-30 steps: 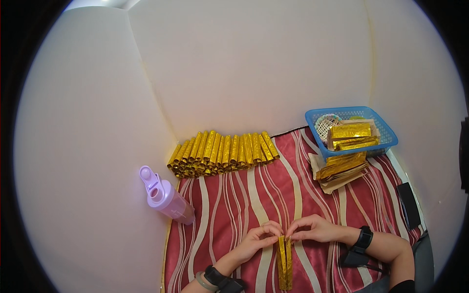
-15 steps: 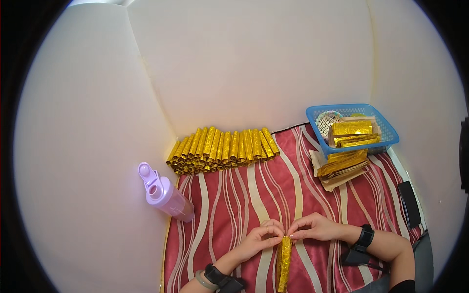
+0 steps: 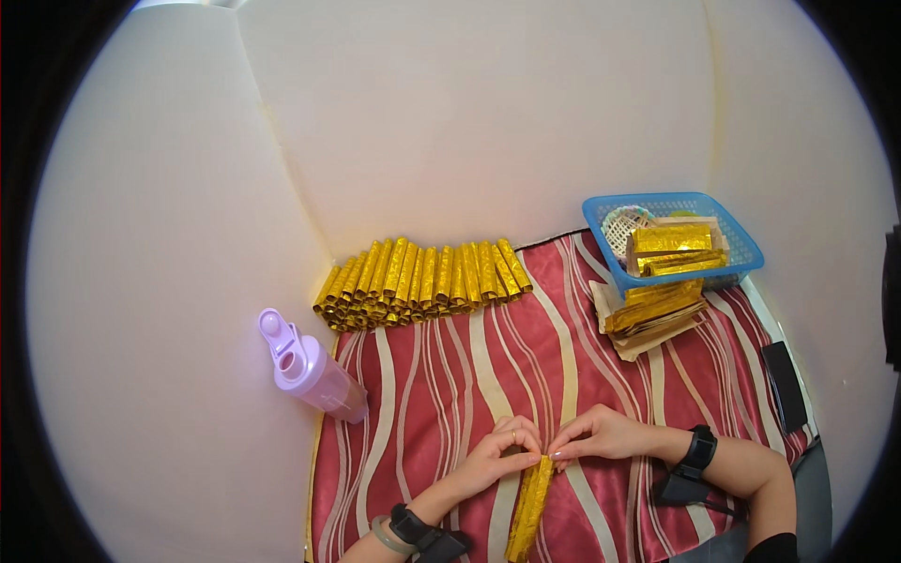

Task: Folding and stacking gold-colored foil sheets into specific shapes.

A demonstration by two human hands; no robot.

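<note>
A narrow strip of gold foil paper [image 3: 531,509], rolled or folded lengthwise, hangs toward the near edge of the cloth. My left hand [image 3: 505,453] pinches its far end between thumb and fingers. Right beside it, my right hand [image 3: 593,435] pinches the same end, fingertips close to the left ones. Farther off at the left lies a stacked pile of gold foil paper rolls [image 3: 418,277], their open ends facing me. Flat gold foil paper sheets [image 3: 652,314] lie in a stack at the right, in front of the basket.
A blue plastic basket [image 3: 748,251] at the far right holds more gold sheets and a small woven basket [image 3: 619,228]. A lilac bottle [image 3: 319,380] stands at the left edge. A black phone-like slab [image 3: 785,387] lies at the right. Red striped cloth [image 3: 413,403] covers the table, with white walls around.
The near end of the gold strip has swung left, so it now slants and shows wider. Both hands keep their pinch at its far end. The whole view has shifted slightly.
</note>
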